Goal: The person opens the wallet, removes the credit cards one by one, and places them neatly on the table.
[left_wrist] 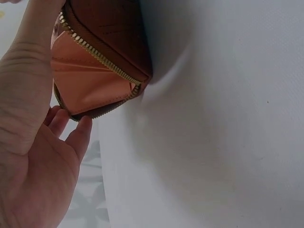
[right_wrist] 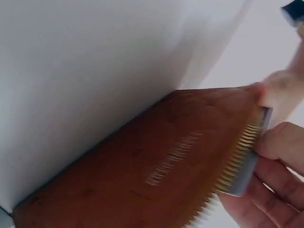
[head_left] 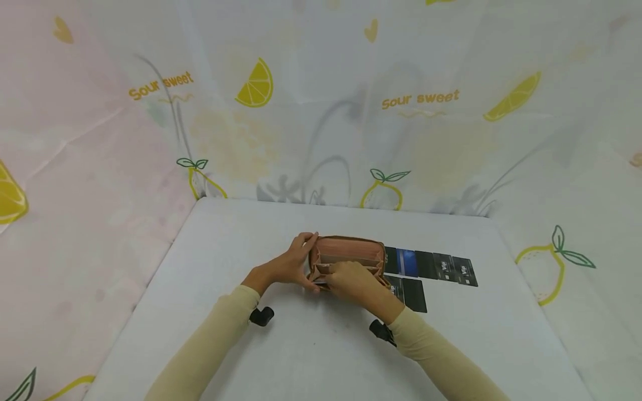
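A brown zip-around wallet (head_left: 351, 246) stands spread wide, its pinkish lining and dividers facing up. My left hand (head_left: 291, 264) grips its left end, fingers at the far corner and thumb at the near one. In the left wrist view, the fingertips (left_wrist: 84, 130) meet the brass zip edge, and a folded gusset shows between the two sides. My right hand (head_left: 353, 281) reaches over the near side of the wallet. Seen from the right wrist, that hand (right_wrist: 280, 156) pinches a greyish card (right_wrist: 247, 173) at the zip edge, partly hidden behind the wallet's teeth.
Right of the wallet lies a row of cards: a blue card (head_left: 407, 263), a black card (head_left: 426, 265) and Vip cards (head_left: 463, 271). Closer in, another black card (head_left: 414, 295) lies beside a partly covered one. Everything rests on a white table (head_left: 311, 356) before a lemon-print backdrop (head_left: 326, 111).
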Demonstrator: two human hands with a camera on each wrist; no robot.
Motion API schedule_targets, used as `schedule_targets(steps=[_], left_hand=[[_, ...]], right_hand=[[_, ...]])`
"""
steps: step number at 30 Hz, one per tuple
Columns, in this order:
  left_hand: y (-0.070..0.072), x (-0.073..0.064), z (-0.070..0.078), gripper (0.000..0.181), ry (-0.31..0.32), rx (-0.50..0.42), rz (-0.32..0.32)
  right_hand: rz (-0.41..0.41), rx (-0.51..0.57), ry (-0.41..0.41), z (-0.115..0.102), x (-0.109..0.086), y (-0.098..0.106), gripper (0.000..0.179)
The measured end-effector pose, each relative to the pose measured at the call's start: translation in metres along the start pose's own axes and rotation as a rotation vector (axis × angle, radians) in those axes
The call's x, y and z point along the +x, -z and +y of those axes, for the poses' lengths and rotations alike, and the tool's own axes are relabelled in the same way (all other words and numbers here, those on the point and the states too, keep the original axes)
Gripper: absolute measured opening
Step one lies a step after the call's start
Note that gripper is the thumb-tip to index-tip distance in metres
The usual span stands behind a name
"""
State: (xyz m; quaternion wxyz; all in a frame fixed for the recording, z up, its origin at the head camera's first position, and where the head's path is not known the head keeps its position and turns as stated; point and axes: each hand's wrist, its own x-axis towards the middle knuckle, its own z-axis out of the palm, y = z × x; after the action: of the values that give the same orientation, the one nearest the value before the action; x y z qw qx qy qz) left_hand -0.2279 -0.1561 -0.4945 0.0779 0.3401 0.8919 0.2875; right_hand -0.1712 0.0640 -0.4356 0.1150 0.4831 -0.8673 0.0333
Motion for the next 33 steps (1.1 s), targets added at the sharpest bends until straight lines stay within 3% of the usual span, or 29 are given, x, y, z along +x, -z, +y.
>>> schedule_targets(steps=[4, 7, 11, 16, 25, 33], left_hand=[[0.002, -0.001, 0.002, 0.143, 0.022, -0.01, -0.006], [0.004, -0.002, 0.002, 0.142, 0.043, -0.024, -0.001], [0.003, -0.002, 0.0, 0.142, 0.039, -0.029, -0.005], [-0.001, -0.001, -0.002, 0.142, 0.009, -0.035, 0.0], [-0.002, 0.002, -0.001, 0.142, 0.019, -0.021, 0.003], [0.0, 0.001, 0.002, 0.141, 0.023, -0.014, -0.004]], right_hand=[[0.137, 0.055, 0.028, -0.002, -0.006, 0.016, 0.012], [0.196, 0.114, 0.029, -0.001, -0.01, 0.024, 0.012], [0.25, 0.149, 0.02, 0.003, -0.019, 0.025, 0.009], [0.403, 0.221, -0.039, 0.017, -0.036, 0.023, 0.01], [0.615, 0.421, -0.305, 0.053, -0.081, 0.018, 0.015], [0.681, 0.419, -0.576, 0.07, -0.125, 0.012, 0.013]])
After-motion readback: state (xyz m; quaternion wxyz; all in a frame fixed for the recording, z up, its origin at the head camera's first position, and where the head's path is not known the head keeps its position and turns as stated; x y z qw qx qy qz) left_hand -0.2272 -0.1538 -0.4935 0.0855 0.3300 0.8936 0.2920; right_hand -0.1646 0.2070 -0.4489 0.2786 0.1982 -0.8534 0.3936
